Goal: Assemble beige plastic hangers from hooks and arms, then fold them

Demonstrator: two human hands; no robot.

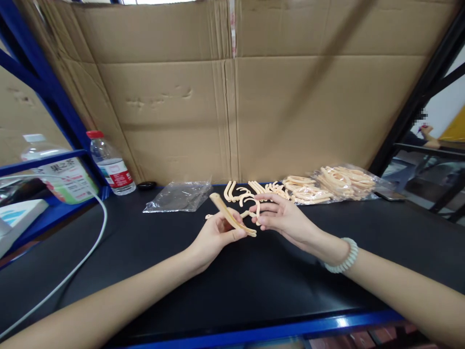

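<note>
My left hand (218, 235) is closed round a long, pale beige strip (228, 214) that bends at its lower end and tilts up to the left. Facing it, my right hand (285, 218) pinches a small curved beige piece (258, 212) between thumb and fingers. The two held pieces are close together but look apart. Behind the hands lie more pieces of the same colour: slim bent strips (230, 191), straight ones (256, 190) and small curved ones (275, 187). Their material and exact kind I cannot make out.
Clear plastic bags of beige pieces (343, 183) lie at the back right, near a phone-like dark object (389, 195). A flat plastic bag (178, 196) and a red-capped bottle (111, 165) stand back left. A white cable (98, 237) crosses the left side. Cardboard (163, 106) walls the back.
</note>
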